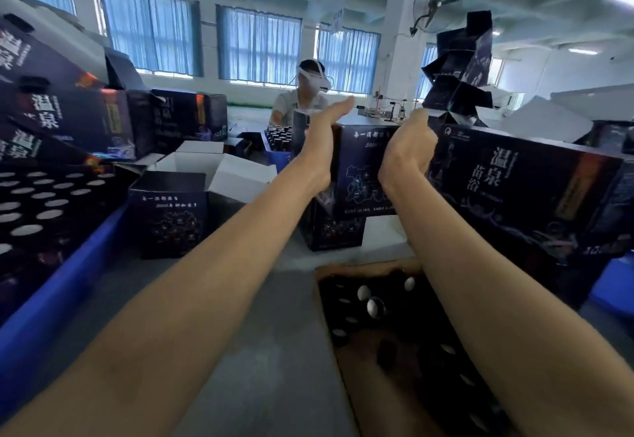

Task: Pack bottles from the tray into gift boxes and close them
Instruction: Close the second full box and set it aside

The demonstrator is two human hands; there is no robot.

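Observation:
I hold a dark blue gift box (363,169) with white print up in front of me, above another such box (329,234) on the table. My left hand (324,138) presses flat against its left side, fingers straight and pointing up. My right hand (408,148) grips its right edge with curled fingers, whose tips are hidden. Below my right forearm lies a brown cardboard tray (324,277) of dark bottles (372,306) with pale caps. An open gift box (168,217) with white flaps stands at the left.
A blue crate (68,282) full of capped bottles fills the left edge, with stacked gift boxes (68,110) behind it. More gift boxes (531,193) are stacked on the right, folded ones (459,69) piled above. A person (302,96) wearing a headset works opposite.

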